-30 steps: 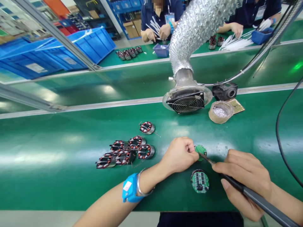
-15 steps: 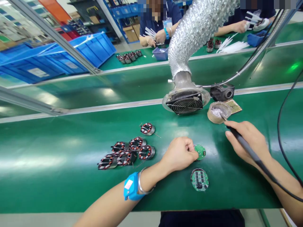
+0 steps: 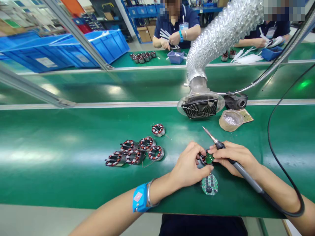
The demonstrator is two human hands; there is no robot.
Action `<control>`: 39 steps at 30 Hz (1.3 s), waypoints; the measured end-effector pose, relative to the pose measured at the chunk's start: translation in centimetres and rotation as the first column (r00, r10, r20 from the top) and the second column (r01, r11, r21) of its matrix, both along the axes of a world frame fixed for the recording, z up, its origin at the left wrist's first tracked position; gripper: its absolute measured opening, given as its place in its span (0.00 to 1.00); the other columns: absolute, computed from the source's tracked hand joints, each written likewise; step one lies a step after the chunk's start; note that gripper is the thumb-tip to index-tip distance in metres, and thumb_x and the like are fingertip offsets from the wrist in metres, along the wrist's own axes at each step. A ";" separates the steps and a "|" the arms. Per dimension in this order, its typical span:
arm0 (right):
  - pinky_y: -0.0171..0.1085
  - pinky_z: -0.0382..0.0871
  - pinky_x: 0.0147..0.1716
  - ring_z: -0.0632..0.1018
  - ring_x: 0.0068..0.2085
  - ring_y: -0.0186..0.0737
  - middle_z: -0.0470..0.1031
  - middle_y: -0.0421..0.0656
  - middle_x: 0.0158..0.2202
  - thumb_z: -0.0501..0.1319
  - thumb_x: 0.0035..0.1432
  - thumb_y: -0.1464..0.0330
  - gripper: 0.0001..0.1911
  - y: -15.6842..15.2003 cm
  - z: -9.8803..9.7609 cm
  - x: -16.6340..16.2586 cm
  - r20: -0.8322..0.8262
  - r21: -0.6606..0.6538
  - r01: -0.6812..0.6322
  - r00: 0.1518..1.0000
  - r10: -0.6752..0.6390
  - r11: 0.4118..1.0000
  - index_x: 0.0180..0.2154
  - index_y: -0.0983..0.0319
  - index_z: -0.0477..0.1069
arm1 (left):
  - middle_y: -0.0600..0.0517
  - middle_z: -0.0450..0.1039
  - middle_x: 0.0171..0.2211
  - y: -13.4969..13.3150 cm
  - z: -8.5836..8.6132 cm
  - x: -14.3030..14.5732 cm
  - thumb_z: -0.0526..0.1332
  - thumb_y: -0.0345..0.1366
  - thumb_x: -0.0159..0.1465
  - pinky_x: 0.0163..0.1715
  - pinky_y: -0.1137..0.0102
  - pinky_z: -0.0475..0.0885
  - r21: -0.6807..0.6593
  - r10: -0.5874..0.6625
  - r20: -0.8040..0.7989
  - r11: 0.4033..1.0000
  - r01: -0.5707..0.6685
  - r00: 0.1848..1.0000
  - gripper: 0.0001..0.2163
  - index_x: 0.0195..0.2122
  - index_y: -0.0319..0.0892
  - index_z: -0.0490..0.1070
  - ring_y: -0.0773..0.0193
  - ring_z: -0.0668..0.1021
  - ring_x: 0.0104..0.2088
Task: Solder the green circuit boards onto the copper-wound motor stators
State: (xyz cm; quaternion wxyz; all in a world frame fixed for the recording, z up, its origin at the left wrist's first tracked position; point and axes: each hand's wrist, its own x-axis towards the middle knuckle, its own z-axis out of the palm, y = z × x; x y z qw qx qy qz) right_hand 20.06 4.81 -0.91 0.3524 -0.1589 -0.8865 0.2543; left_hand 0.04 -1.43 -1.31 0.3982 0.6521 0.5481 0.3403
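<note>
My left hand (image 3: 188,165), a blue band on its wrist, has its thumb and fingers closed around a motor stator (image 3: 202,160) with coloured windings. On or against that stator is a small green circuit board (image 3: 209,158), partly covered by fingers. My right hand (image 3: 236,159) grips a soldering iron (image 3: 249,178), its bare tip pointing up and away to the left. The right fingertips also touch the green board's right edge. Just below, a second round circuit board (image 3: 210,185) lies on the table, populated with black components.
Several stators (image 3: 133,156) stand grouped to the left. Beyond my hands are a solder-filled pot (image 3: 230,122), a black stand (image 3: 237,101) and a fume fan (image 3: 200,108) on a silver duct (image 3: 221,39). The iron's cable (image 3: 270,131) loops at right. Two people work across the bench.
My right hand has brought the soldering iron leftward from the solder pot and turned its tip upward. Its fingers now meet the green board beside my left hand. The view has shifted slightly.
</note>
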 end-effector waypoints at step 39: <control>0.46 0.75 0.44 0.75 0.46 0.45 0.77 0.46 0.48 0.69 0.55 0.65 0.18 -2.0 -0.9 0.0 0.141 -0.191 0.151 0.982 -0.125 0.970 0.47 0.55 0.70 | 0.52 0.69 0.36 -1.6 -2.1 0.0 0.66 0.28 0.55 0.36 0.69 0.78 -0.169 0.162 0.343 0.980 -0.109 0.925 0.07 0.34 0.39 0.69 0.65 0.77 0.36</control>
